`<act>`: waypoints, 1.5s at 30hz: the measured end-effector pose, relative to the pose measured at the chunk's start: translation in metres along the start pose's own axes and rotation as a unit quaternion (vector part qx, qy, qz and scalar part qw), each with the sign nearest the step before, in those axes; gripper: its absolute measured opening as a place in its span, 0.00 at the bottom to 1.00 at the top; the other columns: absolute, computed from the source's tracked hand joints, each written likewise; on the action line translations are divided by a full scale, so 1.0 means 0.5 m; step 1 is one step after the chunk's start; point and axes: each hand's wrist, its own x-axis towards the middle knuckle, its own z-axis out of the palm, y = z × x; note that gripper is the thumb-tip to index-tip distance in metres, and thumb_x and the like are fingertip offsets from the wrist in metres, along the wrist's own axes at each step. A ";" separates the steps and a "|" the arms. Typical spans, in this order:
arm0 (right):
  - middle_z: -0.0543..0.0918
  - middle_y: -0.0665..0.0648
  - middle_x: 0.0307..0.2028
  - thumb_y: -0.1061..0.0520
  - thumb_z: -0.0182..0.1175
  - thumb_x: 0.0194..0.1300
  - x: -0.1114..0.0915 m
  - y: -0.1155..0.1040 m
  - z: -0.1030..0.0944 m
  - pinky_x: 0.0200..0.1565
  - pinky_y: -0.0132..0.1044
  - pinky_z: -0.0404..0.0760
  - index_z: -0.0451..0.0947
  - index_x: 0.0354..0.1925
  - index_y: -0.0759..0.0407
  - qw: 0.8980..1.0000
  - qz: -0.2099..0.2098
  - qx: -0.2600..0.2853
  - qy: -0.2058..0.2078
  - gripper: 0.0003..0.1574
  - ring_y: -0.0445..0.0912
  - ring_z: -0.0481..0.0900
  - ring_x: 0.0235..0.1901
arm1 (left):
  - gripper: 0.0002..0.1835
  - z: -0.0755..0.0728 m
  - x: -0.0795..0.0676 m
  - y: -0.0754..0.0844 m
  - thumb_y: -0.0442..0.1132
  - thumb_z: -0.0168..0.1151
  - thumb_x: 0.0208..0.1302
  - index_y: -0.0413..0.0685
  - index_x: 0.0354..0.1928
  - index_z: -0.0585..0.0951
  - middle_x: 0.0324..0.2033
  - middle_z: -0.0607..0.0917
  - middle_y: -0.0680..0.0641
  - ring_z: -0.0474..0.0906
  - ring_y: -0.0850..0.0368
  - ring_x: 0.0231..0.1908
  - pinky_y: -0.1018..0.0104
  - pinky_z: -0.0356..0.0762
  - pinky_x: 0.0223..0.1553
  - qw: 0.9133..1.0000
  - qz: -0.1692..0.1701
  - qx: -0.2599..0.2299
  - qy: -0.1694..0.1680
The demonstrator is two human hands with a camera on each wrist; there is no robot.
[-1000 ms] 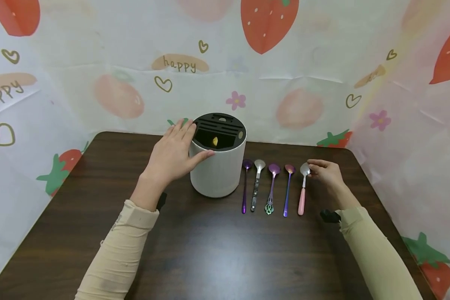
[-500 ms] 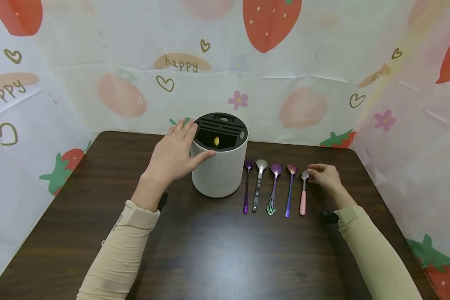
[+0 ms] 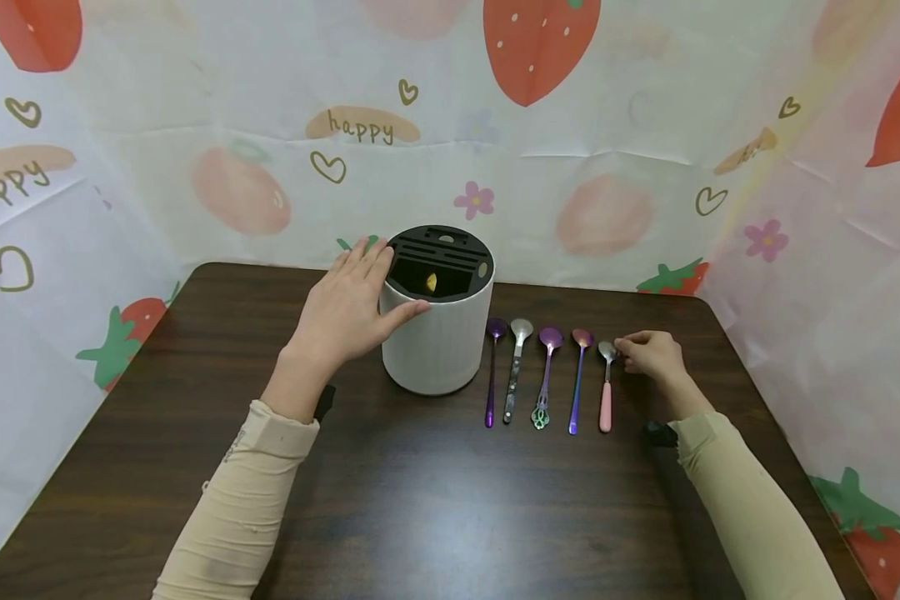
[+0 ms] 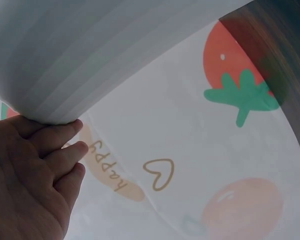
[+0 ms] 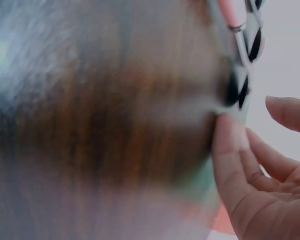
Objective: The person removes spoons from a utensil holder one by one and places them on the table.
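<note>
My left hand [image 3: 345,308] rests against the left side of a white cylindrical holder [image 3: 435,354] with a black slotted top. Its fingers lie along the upper rim, thumb across the front; in the left wrist view several fingertips [image 4: 79,147] show beside the white wall. At the right, a spoon with a pink handle [image 3: 606,408] lies at the end of a row. My right hand [image 3: 652,354] is at its silver bowl, fingertips touching or very close. In the right wrist view the thumb [image 5: 290,112] stands apart from the fingers [image 5: 230,145].
Left of the pink-handled spoon lie a blue-purple spoon [image 3: 576,392], a purple spoon with an ornate handle [image 3: 545,375], a silver spoon with a patterned handle [image 3: 513,375] and a dark purple spoon [image 3: 491,375]. Strawberry-print sheeting [image 3: 390,192] surrounds the dark wooden table [image 3: 390,500].
My right hand has shifted slightly toward the front. The pink-handled spoon has turned a little straighter, its bowl now lower in the head view. The left hand and the holder stay put.
</note>
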 end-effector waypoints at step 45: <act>0.87 0.62 0.45 0.63 0.68 0.69 -0.202 -0.445 0.149 0.49 0.46 0.86 0.85 0.50 0.67 0.857 -0.509 0.020 0.074 0.12 0.53 0.84 0.46 | 0.54 -0.002 -0.003 0.005 0.75 0.50 0.70 0.38 0.81 0.58 0.80 0.59 0.38 0.47 0.42 0.81 0.49 0.44 0.82 1.000 0.001 -0.002 0.007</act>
